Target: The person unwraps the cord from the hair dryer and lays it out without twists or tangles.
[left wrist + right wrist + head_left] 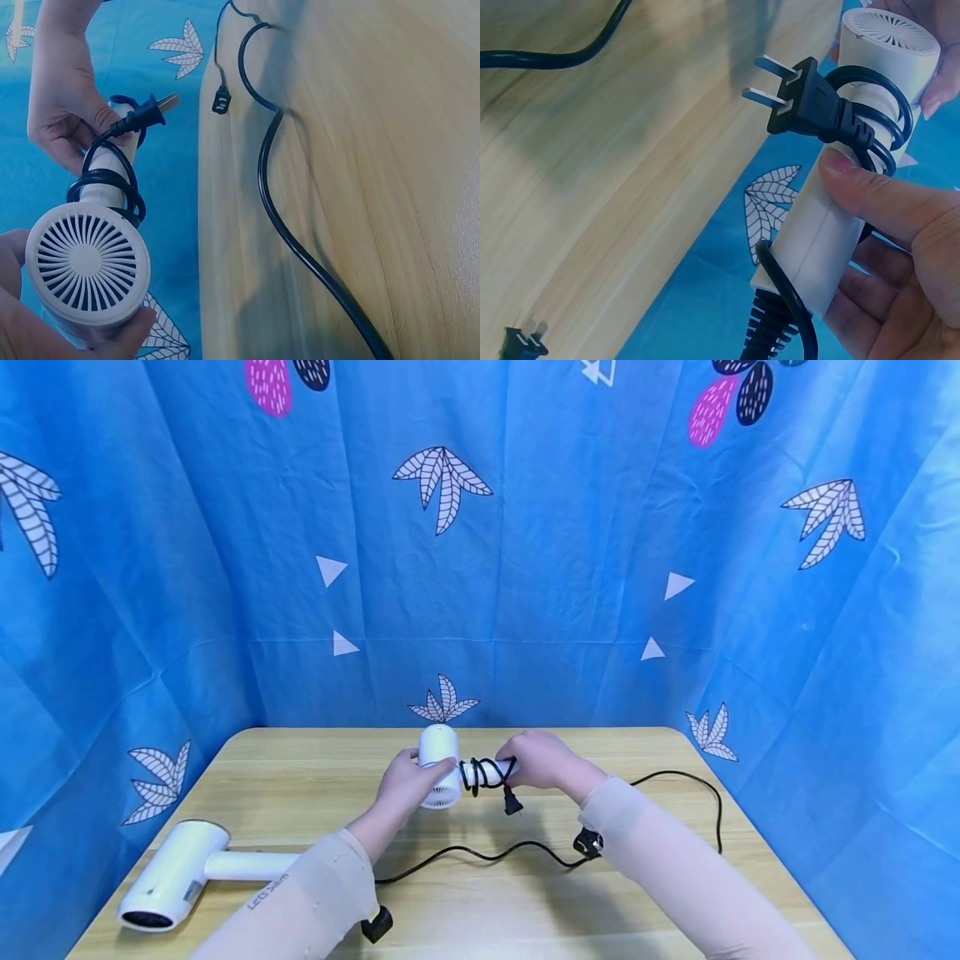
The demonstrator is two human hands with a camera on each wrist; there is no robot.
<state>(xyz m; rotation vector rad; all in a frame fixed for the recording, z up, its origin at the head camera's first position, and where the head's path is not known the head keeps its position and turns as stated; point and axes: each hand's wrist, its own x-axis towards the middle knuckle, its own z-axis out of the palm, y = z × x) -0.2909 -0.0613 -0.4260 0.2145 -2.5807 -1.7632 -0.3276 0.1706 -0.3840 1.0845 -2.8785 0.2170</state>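
Both hands hold a small white hair dryer [438, 743] above the table. My left hand [402, 787] grips its round head, thumb on the near side; the slotted vent [88, 261] shows in the left wrist view. My right hand [542, 760] grips the handle [817, 240], with the thumb along it. A black power cord [105, 180] is looped several times round the handle next to the head. Its two-pin plug [806, 101] sticks out from the loops beside the right thumb.
A larger white hair dryer [176, 872] lies at the table's front left, partly behind the left sleeve. A black cord [487, 858] curves across the wooden table [315, 760]. A black plug [588, 843] lies by the right sleeve, a black block [377, 925] by the left.
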